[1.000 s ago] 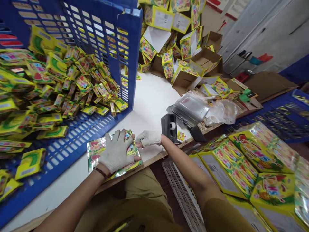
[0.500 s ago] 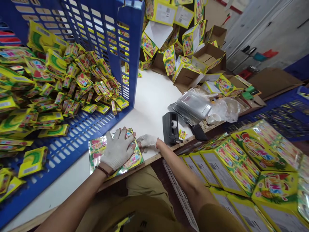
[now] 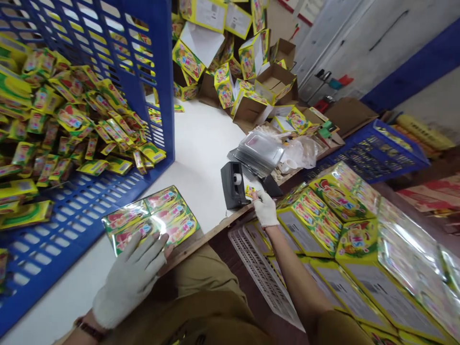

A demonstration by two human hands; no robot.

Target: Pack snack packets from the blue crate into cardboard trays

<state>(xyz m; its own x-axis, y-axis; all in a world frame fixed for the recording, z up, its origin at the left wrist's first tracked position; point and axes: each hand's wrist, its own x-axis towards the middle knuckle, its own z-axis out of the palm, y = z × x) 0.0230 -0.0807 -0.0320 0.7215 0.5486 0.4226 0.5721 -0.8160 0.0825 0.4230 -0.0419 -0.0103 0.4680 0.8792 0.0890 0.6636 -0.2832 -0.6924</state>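
Observation:
A shrink-wrapped pack of several small printed fruit boxes (image 3: 158,211) lies flat on the white table. My left hand (image 3: 131,275), in a white knitted glove, rests its spread fingers on the pack's near edge. To the right, a black tape dispenser (image 3: 229,187) with a white roll core stands near the table's edge. My gloved right hand (image 3: 265,208) is at the dispenser's front end, its bare fingertips pinched together. Anything between those fingertips is too small to make out.
A blue slatted crate (image 3: 170,86) full of small yellow boxes stands at left. Clear plastic trays (image 3: 260,151) lie beyond the dispenser. Open printed cartons (image 3: 251,108) pile up at the back. Wrapped packs (image 3: 319,211) fill a white crate (image 3: 266,273) below the table edge.
My right hand has left the pack's right side and moved right to the tape dispenser. My left hand has slid back toward me, uncovering most of the pack. The view has turned rightward.

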